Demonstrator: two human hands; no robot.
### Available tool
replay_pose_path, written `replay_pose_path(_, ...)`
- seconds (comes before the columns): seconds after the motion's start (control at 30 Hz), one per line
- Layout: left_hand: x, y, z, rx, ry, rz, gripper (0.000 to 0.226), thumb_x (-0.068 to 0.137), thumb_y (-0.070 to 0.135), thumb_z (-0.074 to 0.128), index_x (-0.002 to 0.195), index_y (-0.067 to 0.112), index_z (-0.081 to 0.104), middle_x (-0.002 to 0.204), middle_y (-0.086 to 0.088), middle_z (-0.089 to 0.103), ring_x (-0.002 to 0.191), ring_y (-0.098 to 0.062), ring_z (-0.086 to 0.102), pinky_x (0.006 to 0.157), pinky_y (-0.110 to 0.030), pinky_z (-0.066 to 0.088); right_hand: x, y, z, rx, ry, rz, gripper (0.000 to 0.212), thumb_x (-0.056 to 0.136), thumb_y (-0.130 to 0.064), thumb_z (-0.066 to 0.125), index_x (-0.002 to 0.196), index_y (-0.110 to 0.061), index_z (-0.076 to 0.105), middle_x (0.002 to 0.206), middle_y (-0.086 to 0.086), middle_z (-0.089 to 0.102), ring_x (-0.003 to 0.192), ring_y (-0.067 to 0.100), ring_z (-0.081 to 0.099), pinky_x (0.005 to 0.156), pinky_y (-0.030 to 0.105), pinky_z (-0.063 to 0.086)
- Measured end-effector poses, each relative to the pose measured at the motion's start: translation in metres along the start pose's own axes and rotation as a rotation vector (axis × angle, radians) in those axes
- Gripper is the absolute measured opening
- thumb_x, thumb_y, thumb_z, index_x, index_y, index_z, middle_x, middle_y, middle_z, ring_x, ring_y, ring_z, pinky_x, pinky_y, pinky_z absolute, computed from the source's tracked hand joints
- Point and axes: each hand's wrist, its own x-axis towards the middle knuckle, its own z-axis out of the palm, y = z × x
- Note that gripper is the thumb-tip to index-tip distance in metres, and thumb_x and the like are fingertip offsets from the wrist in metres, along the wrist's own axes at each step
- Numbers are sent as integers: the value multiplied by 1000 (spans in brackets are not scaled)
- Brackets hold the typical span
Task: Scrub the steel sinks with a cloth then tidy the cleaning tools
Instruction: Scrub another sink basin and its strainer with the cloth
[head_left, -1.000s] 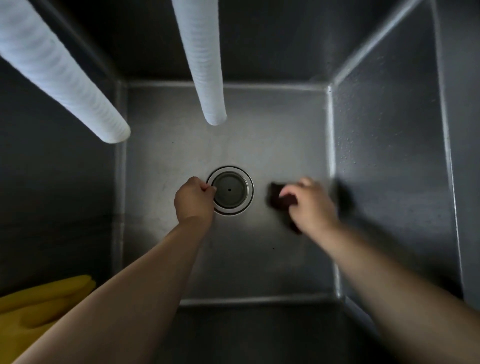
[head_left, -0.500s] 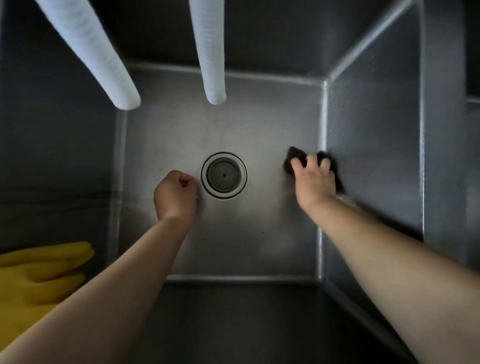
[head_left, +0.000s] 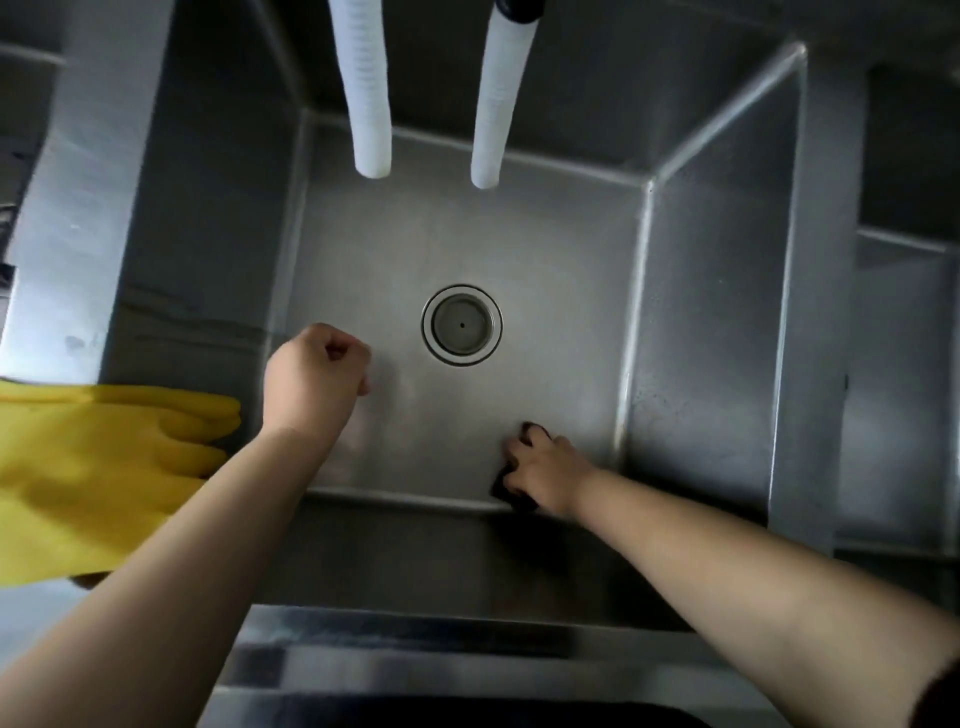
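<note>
R hand (head_left: 545, 470) gripped the dark cloth (head_left: 511, 491), pressed on the steel sink (head_left: 717, 312) floor at the near edge, abt 5 o'clock from the drain (head_left: 462, 325). L hand (head_left: 311, 376) was a fist holding nothing, at 8 o'clock from the drain. Yellow glove (head_left: 104, 467) lay over the sink's L rim at 9 o'clock; two white hoses (head_left: 366, 88) hung at 12.

Both forearms bare, reaching forward and down from the lower edge of the view. Left hand (head_left: 311, 376): closed in a fist, back of hand up, knuckles forward, thumb folded over the curled fingers; nothing held. Wrist straight, in line with forearm. Right hand (head_left: 545, 475): lower and nearer the body than the left, back of hand up, fingers curled down and gripping a dark cloth (head_left: 511, 488). Right wrist bent slightly inward. Hands well apart.
</note>
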Motion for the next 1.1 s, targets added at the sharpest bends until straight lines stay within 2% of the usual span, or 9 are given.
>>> replay_pose_path(0.13, -10, 1, -6, -5, -5, -4, 7, 90, 20, 57, 84, 18, 61, 70, 3, 65, 76, -21, 67, 79, -41, 56, -34, 16, 22, -183, -242, 118, 31, 98, -23, 39, 118, -18, 62, 138, 9, 35, 127, 41, 26, 95, 53, 37)
replay_pose_path(0.4, -22, 5, -13, -21, 20, -7, 8, 90, 22, 58, 86, 16, 62, 74, -1, 67, 70, -16, 67, 75, -38, 58, -27, 38, -17, -244, -297, 363, 36, 95, -26, 47, 129, -14, 54, 141, 6, 35, 130, 37, 26, 100, 50, 32)
replay_pose_path(0.5, -28, 9, -15, -19, 21, 5, 9, 89, 22, 58, 86, 16, 63, 75, -2, 68, 69, -17, 67, 74, -39, 58, -31, 62, -44, -175, -89, 504, 30, 94, -17, 45, 120, -18, 60, 132, 7, 41, 123, 35, 31, 98, 46, 35)
replay_pose_path(0.67, -44, 17, -22, -6, -8, 25, 14, 88, 21, 55, 88, 12, 66, 78, -4, 68, 72, -24, 67, 74, -43, 58, -52, 75, -95, 656, 484, 806, 14, 81, -12, 59, 95, -14, 62, 115, 19, 45, 96, 36, 54, 83, 36, 51)
replay_pose_path(0.73, -52, 20, -27, -13, -12, 44, 15, 88, 19, 55, 89, 10, 66, 83, -7, 69, 78, -28, 66, 76, -44, 56, -66, 68, -109, 763, 627, 712, 19, 79, -2, 59, 91, -14, 68, 113, 18, 50, 85, 28, 58, 69, 21, 51)
replay_pose_path(0.83, -62, 21, -43, 0, -3, 88, 15, 89, 18, 56, 92, 9, 67, 85, -7, 69, 81, -28, 65, 77, -44, 56, -81, 48, -123, 788, 755, 622, 40, 76, 13, 48, 99, -10, 72, 112, 17, 56, 97, 29, 55, 73, 14, 38)
replay_pose_path(0.9, -70, 21, -60, -10, 15, 117, 12, 90, 19, 56, 91, 13, 66, 82, -3, 67, 77, -23, 65, 75, -44, 57, -89, 28, -135, 957, 869, 581, 45, 73, 21, 41, 95, -4, 70, 107, 19, 58, 86, 20, 58, 59, 1, 39)
replay_pose_path(1.0, -79, 20, -95, -92, 77, 132, 10, 88, 18, 57, 80, 21, 63, 73, 1, 66, 68, -19, 65, 70, -41, 59, -103, -13, -154, 1245, 924, 505, 50, 72, 25, 37, 89, -12, 67, 94, 9, 64, 62, -1, 60, 47, 0, 39)
replay_pose_path(1.1, -85, 13, -139, -164, 127, 136, 15, 83, 16, 57, 71, 24, 61, 65, 0, 67, 63, -20, 65, 69, -40, 58, -115, -52, -170, 1347, 961, 438, 50, 72, 27, 35, 89, -11, 64, 83, -5, 63, 51, -7, 60, 44, 3, 42)
